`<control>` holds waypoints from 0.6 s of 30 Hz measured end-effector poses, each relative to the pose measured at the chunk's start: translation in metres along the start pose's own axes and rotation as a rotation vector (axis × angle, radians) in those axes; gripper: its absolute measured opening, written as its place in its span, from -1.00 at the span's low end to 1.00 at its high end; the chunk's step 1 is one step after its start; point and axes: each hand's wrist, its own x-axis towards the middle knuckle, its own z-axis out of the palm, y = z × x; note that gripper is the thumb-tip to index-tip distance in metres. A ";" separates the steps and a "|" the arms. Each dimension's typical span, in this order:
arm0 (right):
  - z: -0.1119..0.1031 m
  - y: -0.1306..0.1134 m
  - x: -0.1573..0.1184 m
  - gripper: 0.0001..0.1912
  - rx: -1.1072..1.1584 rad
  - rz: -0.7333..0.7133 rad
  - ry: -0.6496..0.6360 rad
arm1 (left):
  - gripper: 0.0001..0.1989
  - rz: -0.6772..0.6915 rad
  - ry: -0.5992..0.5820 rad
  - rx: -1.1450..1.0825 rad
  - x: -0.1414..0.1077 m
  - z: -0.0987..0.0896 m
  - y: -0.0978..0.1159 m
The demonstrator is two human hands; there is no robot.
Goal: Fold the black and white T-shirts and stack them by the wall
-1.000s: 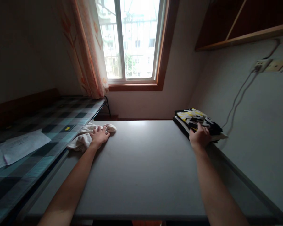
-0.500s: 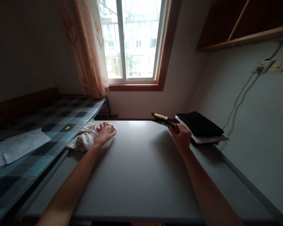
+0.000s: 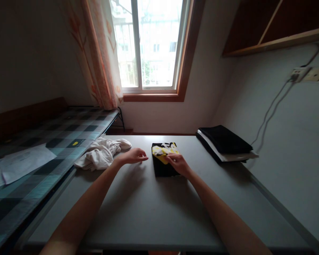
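Observation:
A black folded cloth [image 3: 164,170] with a yellow and white print lies on the middle of the grey table [image 3: 149,212]. My right hand [image 3: 178,163] pinches the yellow printed part at its right side. To the left of it, my left hand [image 3: 134,156] hovers over the table with fingers loosely curved and apart, holding nothing. Behind that wrist, a crumpled whitish cloth [image 3: 98,156] rests at the table's left edge. What kind of article the black cloth is, I cannot tell.
At the right, a stack of black folded items [image 3: 224,140] with white layers stands by the wall. A checked bed [image 3: 42,152] with paper sheets [image 3: 29,161] adjoins the table's left side. Cords [image 3: 272,106] hang from a wall socket [image 3: 300,75]; a window [image 3: 154,46] is ahead.
My right hand has brought the black and yellow cloth from beside the stack to the table's middle, where it lies flat. My left hand has left the whitish cloth and moved right.

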 end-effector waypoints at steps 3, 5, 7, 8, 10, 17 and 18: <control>-0.020 0.005 0.007 -0.43 0.159 0.149 0.500 | -0.55 0.232 0.247 0.029 0.002 0.018 0.018; -0.039 0.012 0.009 -0.42 0.105 0.220 0.839 | -0.50 0.333 0.293 0.097 0.003 0.033 0.027; -0.060 0.019 0.007 -0.47 -0.084 0.206 1.067 | -0.47 0.356 0.241 0.169 0.005 0.048 0.031; -0.069 0.023 0.005 -0.50 -0.199 0.182 1.147 | -0.46 0.357 0.218 0.197 0.006 0.054 0.031; -0.082 0.027 0.002 -0.56 -0.429 0.118 1.220 | -0.49 0.358 0.207 0.232 0.007 0.063 0.029; -0.067 0.047 -0.005 -0.74 -0.644 0.180 0.409 | -0.85 0.330 0.305 0.380 0.013 0.080 0.030; -0.062 0.050 -0.006 -0.74 -0.661 0.224 0.345 | -0.86 0.340 0.308 0.414 0.013 0.079 0.031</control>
